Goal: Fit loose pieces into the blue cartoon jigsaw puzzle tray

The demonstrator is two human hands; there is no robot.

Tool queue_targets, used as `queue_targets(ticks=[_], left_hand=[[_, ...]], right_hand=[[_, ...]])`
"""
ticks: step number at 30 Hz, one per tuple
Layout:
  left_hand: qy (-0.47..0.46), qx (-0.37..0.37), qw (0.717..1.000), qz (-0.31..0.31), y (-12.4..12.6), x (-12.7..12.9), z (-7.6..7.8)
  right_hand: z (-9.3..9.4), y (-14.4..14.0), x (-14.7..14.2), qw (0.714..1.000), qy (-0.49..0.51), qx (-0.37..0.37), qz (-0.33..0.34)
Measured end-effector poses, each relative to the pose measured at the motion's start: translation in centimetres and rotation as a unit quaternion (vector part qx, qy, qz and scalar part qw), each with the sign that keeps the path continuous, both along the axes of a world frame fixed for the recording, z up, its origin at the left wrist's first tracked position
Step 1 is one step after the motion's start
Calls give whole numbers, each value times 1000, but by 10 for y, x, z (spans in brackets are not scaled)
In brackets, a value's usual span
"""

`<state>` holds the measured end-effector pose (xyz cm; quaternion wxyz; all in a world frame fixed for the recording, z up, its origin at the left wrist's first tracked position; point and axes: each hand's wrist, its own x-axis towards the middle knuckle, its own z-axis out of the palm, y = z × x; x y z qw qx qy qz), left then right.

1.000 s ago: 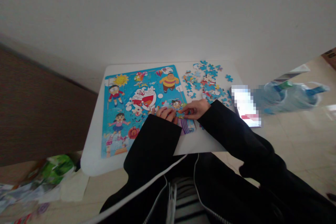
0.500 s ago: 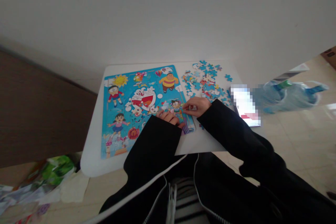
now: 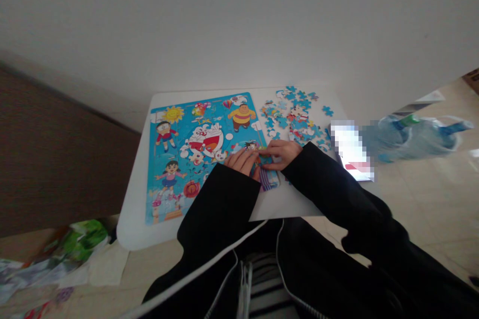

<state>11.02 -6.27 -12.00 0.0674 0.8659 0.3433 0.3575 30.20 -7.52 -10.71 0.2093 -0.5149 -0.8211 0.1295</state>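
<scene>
A blue cartoon jigsaw puzzle (image 3: 179,134) lies in its tray on a small white table. My left hand (image 3: 242,161) rests on its lower right part, fingers stretched out together over the picture and thumb lower down. From the right, my right hand (image 3: 282,153) reaches over the tray's edge. Its index finger and thumb are around a small blue patch that looks like a puzzle piece, mostly hidden by the fingers. Both hands' fingertips nearly meet beside a spiky-haired figure (image 3: 250,146). Loose puzzle pieces (image 3: 299,118) are heaped beyond my right hand.
A lit phone or tablet (image 3: 352,152), partly blurred out, is at the right edge of the white table (image 3: 130,219). Large clear water bottles (image 3: 430,134) stand on the floor to the right. A brown panel (image 3: 60,159) is at left, with a green bag (image 3: 84,239) below.
My left hand has shifted slightly right, its fingers now straighter and flatter over the puzzle. My right hand's index finger and thumb have spread from a tight pinch. The view moved a little.
</scene>
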Motion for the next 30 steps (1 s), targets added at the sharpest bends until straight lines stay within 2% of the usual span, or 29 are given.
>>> queue_targets(ticks=[3, 10, 14, 17, 23, 30], left_hand=[[47, -17, 998, 33, -2, 1, -1], [82, -53, 995, 28, -3, 2, 6], [133, -71, 988, 32, 5, 10, 14], [155, -76, 984, 30, 12, 14, 14], [141, -104, 985, 6, 18, 7, 9], [111, -144, 983, -7, 18, 2, 12]], right_hand=[[-2, 0, 1, 1000, 1, 5, -17], [-2, -1, 2, 999, 15, 3, -51], [-3, 0, 3, 998, 30, 1, -55], [-3, -1, 3, 997, 39, -12, -59], [0, -1, 2, 996, 45, -25, -78], [-7, 1, 2, 995, 75, -14, -63]])
